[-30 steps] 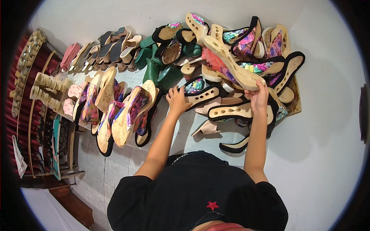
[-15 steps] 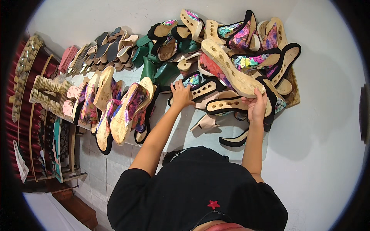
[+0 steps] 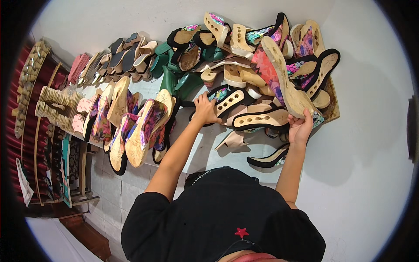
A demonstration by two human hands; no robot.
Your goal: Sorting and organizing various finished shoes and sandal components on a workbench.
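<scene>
Hands: two; the left hand [image 3: 204, 109] and the right hand [image 3: 300, 129].
Held shoe [image 3: 283, 81]: one, with a tan sole and red floral fabric, raised over the right part of the pile.
Its long axis: slanted; the free end points away from the person and a little left, the gripped end back toward the person and right. The fabric lies on its left side.
Right grip: clenched on the near end of the held shoe, thumb on the sole.
Left grip: fingers spread on the left end of a holed shoe [image 3: 228, 105]; I cannot tell whether they grasp it.
Holed shoes near the hands: two, black-edged; the second [image 3: 264, 120] lies just left of the right hand.
Pink shoe [image 3: 231, 140]: one, on the table [image 3: 200, 150].
Curved shoe [image 3: 268, 160]: one, black-edged, beside the right forearm.
Pink soles [image 3: 85, 105]: two visible, at the table's left.
Green shoes [image 3: 188, 84]: several, overlapping, too tangled to count.
Red star [image 3: 241, 233]: one, on the black shirt [image 3: 209, 205].
</scene>
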